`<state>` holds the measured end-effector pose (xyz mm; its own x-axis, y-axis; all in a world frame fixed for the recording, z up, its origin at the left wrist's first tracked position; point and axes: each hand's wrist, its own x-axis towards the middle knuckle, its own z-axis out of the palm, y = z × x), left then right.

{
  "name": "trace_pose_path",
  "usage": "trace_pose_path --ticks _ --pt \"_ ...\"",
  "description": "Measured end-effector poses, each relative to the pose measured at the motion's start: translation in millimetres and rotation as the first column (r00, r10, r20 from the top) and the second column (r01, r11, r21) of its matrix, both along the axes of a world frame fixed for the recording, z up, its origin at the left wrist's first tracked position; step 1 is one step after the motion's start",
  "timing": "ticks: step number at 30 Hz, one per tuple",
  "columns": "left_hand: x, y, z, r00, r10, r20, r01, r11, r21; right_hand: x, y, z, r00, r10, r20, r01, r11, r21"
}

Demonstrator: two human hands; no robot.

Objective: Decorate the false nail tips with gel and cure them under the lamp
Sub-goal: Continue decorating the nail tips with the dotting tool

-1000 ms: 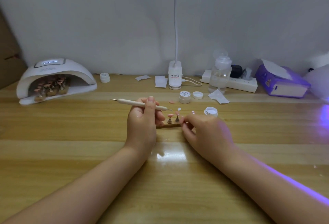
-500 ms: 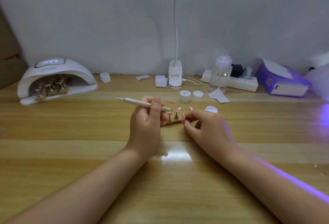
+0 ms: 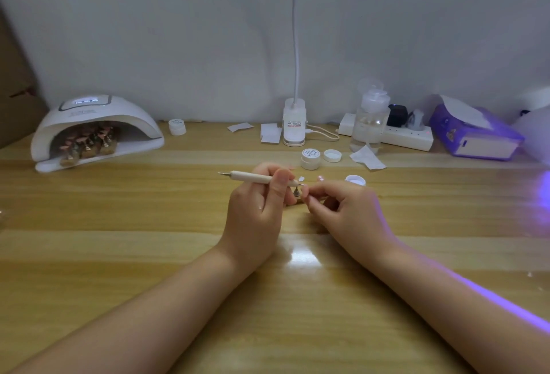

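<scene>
Two hands now drawn together over nail stand (image 3: 297,195) at mid-table (image 3: 148,254) | left hand (image 3: 256,210) grips dotting pen (image 3: 256,177), tip reaching tip-holder | right hand (image 3: 345,210) pinches stand, closer than before | earlier batch sits under lamp (image 3: 95,129) | decorating likely resuming

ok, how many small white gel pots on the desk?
3: one by the curing lamp, one closed mid-desk, one open behind the right hand. A loose lid sits separately; more may be hidden.
</scene>
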<state>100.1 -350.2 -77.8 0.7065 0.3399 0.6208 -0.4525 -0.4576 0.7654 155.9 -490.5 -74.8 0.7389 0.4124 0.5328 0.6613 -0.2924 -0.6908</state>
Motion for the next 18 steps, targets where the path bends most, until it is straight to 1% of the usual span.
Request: trace_pose_path --ticks 5,18 --pt "-0.6 -0.2 0.3 1.0 -0.001 -0.006 0.001 1.0 0.012 0.9 0.2 -1.2 0.998 -0.006 0.056 0.007 1.0 -0.017" --pt "-0.3 -0.4 0.1 1.0 -0.013 -0.008 0.013 1.0 0.009 0.8 -0.1 -1.7 0.995 -0.016 0.096 0.018 1.0 -0.021"
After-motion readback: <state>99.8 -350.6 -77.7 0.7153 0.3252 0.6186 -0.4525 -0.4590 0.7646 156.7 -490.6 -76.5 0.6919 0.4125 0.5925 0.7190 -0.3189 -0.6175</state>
